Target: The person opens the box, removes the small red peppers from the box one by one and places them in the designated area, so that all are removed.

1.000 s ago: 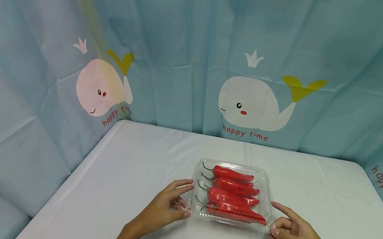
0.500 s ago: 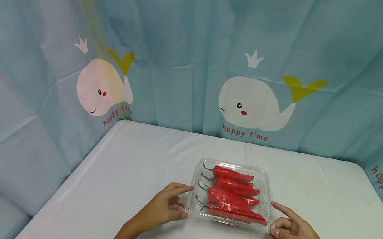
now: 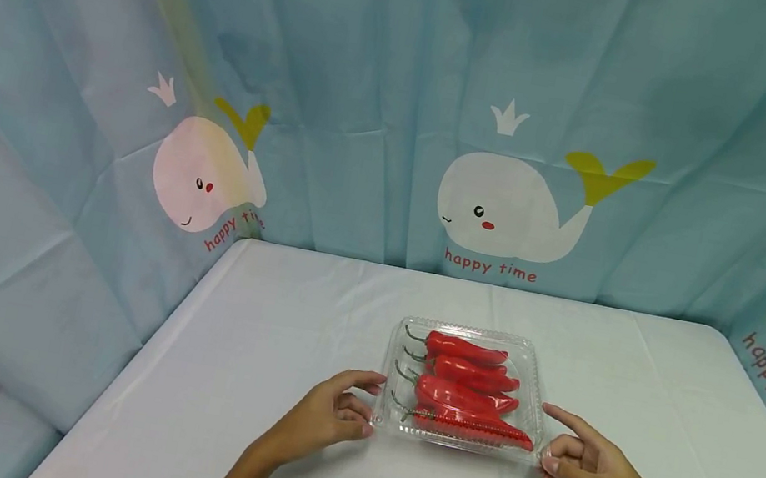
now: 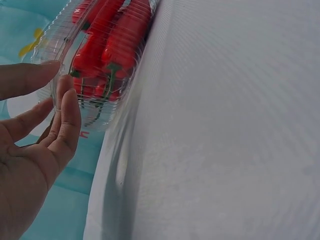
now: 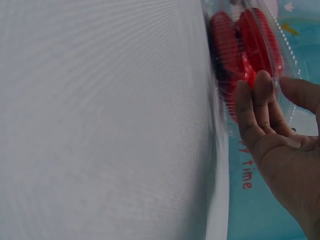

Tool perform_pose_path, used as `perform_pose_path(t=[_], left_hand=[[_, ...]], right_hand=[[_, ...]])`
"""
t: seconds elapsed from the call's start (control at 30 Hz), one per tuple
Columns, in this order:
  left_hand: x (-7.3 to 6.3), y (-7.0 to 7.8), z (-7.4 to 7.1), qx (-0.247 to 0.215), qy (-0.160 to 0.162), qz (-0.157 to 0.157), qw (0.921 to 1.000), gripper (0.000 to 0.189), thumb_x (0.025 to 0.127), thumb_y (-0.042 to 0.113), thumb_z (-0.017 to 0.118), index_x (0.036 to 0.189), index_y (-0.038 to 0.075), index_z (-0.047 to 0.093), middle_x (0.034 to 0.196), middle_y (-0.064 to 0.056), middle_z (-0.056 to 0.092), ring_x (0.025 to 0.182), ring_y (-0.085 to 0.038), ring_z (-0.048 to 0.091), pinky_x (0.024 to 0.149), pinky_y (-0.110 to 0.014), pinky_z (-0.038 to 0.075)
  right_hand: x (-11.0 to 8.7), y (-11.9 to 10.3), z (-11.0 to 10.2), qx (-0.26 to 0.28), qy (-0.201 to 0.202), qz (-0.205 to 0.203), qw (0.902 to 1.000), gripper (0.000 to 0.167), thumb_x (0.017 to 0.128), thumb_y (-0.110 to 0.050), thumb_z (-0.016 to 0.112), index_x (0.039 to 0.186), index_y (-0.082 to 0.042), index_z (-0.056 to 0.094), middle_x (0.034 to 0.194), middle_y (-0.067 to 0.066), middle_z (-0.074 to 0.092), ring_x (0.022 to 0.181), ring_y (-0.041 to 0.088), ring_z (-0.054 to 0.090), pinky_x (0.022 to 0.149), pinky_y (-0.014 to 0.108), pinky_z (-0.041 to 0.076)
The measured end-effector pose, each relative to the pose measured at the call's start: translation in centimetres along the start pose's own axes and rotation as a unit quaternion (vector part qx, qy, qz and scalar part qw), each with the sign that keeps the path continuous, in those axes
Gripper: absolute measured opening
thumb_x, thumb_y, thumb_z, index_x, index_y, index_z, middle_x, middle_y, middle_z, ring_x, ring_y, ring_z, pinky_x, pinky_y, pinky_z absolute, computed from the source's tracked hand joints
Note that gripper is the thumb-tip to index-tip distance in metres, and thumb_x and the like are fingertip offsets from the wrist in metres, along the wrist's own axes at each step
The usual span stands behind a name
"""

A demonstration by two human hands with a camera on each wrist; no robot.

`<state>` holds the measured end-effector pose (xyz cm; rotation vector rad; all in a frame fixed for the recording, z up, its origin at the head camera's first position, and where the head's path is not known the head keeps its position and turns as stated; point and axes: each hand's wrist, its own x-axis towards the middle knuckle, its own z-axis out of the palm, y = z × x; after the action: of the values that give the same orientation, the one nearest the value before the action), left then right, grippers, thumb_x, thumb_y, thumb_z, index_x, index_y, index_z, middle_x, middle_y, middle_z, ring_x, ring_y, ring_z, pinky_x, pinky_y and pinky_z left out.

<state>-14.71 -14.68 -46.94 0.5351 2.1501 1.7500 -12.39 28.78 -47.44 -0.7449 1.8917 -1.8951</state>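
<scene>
A clear plastic clamshell box (image 3: 462, 446) lies flat on the white tabletop, with several long red peppers (image 3: 466, 397) inside, their green stems toward the left. Its lid appears closed. My left hand (image 3: 318, 421) is at the box's left side; in the left wrist view its thumb (image 4: 35, 79) and fingertips meet at the rim, pinching it lightly. On the opposite side, my right hand (image 3: 591, 470) pinches the near right corner between thumb and curled fingers, index finger stretched along the edge. The right wrist view shows the thumb (image 5: 300, 93) close against the rim.
White cloth (image 3: 242, 351) covers the table, which ends at a pale blue curtain (image 3: 375, 102) printed with whales along the back and sides.
My left hand has drawn slightly left along the box's side, and its index finger has come down a little. The box and right hand stay still.
</scene>
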Motion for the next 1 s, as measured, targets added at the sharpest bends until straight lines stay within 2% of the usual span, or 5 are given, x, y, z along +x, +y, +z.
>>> perform_pose_path(t=[0.23, 0.53, 0.7, 0.77, 1.0], left_hand=[[0.21, -0.15, 0.01, -0.006, -0.001, 0.006, 1.0000, 0.062, 0.092, -0.005, 0.065, 0.152, 0.004, 0.052, 0.131, -0.016, 0.061, 0.106, -0.026, 0.071, 0.087, -0.024, 0.059], [0.40, -0.20, 0.24, -0.018, 0.003, 0.003, 0.9998, 0.062, 0.094, -0.006, 0.065, 0.153, 0.002, 0.050, 0.121, -0.016, 0.064, 0.100, -0.016, 0.073, 0.085, -0.023, 0.057], [0.40, -0.25, 0.22, -0.020, -0.001, 0.004, 0.9998, 0.061, 0.095, -0.007, 0.064, 0.154, 0.000, 0.049, 0.115, -0.017, 0.067, 0.097, -0.017, 0.073, 0.087, -0.023, 0.058], [0.42, -0.26, 0.20, -0.020, -0.002, 0.004, 0.9998, 0.060, 0.095, -0.006, 0.063, 0.154, 0.000, 0.049, 0.113, -0.016, 0.067, 0.096, -0.017, 0.073, 0.087, -0.024, 0.059], [0.46, -0.19, 0.25, -0.017, 0.004, 0.000, 0.9998, 0.059, 0.095, -0.006, 0.064, 0.153, -0.001, 0.050, 0.110, -0.013, 0.069, 0.094, -0.015, 0.071, 0.086, -0.024, 0.059]], right_hand=[[0.04, 0.02, 0.11, -0.006, 0.005, 0.007, 0.9999, 0.065, 0.107, 0.009, 0.047, 0.163, -0.023, 0.037, 0.103, 0.009, 0.071, 0.092, 0.021, 0.072, 0.087, 0.028, 0.060], [0.05, -0.02, 0.17, -0.008, 0.008, 0.012, 0.9999, 0.065, 0.107, 0.008, 0.048, 0.162, -0.024, 0.037, 0.104, 0.011, 0.071, 0.093, 0.023, 0.072, 0.088, 0.028, 0.061], [0.06, -0.03, 0.12, -0.017, 0.009, 0.016, 0.9997, 0.063, 0.108, 0.007, 0.048, 0.163, -0.022, 0.037, 0.104, 0.013, 0.070, 0.093, 0.024, 0.072, 0.088, 0.029, 0.060], [0.07, -0.07, 0.14, -0.022, 0.012, 0.021, 0.9995, 0.062, 0.108, 0.006, 0.049, 0.163, -0.017, 0.035, 0.103, 0.013, 0.070, 0.092, 0.024, 0.072, 0.088, 0.028, 0.060], [0.08, -0.35, 0.24, -0.038, 0.020, 0.037, 0.9984, 0.062, 0.108, 0.004, 0.051, 0.160, 0.013, 0.018, 0.101, 0.013, 0.070, 0.091, 0.025, 0.072, 0.087, 0.029, 0.061]])
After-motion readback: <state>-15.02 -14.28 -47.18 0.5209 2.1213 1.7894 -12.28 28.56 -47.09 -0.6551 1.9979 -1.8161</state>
